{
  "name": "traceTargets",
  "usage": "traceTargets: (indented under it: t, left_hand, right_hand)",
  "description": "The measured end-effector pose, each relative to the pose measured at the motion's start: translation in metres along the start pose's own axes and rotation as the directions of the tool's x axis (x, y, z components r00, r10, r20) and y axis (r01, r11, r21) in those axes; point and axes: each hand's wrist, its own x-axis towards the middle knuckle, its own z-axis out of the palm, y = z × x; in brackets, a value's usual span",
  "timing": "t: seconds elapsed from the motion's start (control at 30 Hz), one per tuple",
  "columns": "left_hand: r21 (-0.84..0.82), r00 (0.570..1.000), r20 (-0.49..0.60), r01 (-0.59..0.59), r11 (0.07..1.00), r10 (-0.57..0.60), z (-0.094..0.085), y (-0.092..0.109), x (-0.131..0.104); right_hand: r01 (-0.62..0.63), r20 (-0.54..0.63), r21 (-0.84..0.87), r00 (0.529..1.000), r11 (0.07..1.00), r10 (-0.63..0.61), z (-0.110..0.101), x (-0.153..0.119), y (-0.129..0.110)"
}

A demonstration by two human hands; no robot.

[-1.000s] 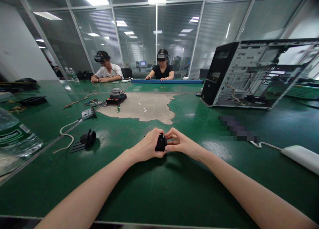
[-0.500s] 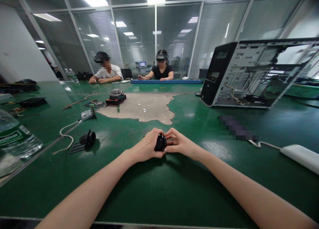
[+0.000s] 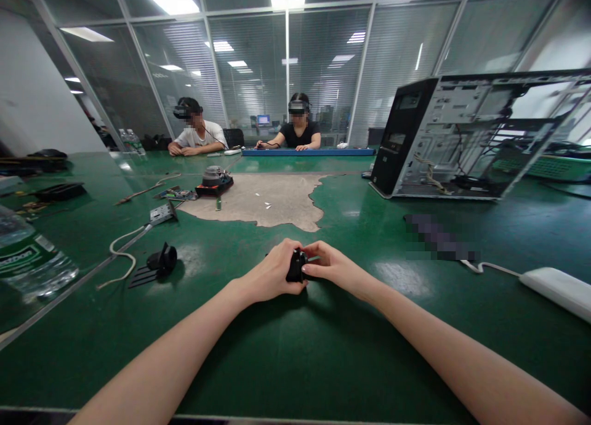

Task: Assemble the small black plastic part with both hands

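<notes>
A small black part (image 3: 295, 270) is held just above the green tabletop (image 3: 286, 363), near the middle of the view. My left hand (image 3: 276, 268) wraps round its left side, thumb below and fingers over the top. From the right, my right hand (image 3: 325, 263) pinches the part's right side with thumb and forefinger. My fingers cover much of the part, so its full shape is hidden. To the left on the table lies another black piece (image 3: 162, 260) with a round end and flat prongs.
An open computer case (image 3: 406, 135) stands at the right, with a white power strip (image 3: 554, 289) nearer. A water bottle (image 3: 32, 255) is at the left. Beyond the bare patch (image 3: 277, 197), two people sit across the table. A metal piece (image 3: 162, 213) and cord lie left.
My right thumb and fingers have shifted on the black part, the thumb now higher on its side. My left hand keeps nearly the same hold.
</notes>
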Motion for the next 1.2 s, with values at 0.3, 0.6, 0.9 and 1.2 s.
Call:
traceTargets:
  t: [0.3,0.6,0.9,1.2]
  left_hand:
    - [0.002,1.000,0.007,0.014,1.000,-0.014,-0.001,-0.001,0.000]
    - [0.001,1.000,-0.001,0.020,1.000,-0.020,0.001,-0.002,0.001]
    - [0.004,1.000,-0.010,-0.009,1.000,0.009,0.002,0.000,0.001]
    - [0.179,0.998,0.040,0.033,0.983,-0.041,-0.005,0.004,0.000]
  right_hand:
    - [0.016,0.056,-0.073,0.998,0.997,-0.012,-0.010,-0.003,-0.010]
    - [-0.085,0.019,-0.038,0.996,0.996,0.086,-0.011,0.006,0.000]
    - [-0.076,0.011,-0.006,0.997,0.997,0.076,-0.001,0.011,-0.002]
    - [0.004,-0.009,-0.100,1.000,0.995,-0.005,-0.001,0.008,0.005]
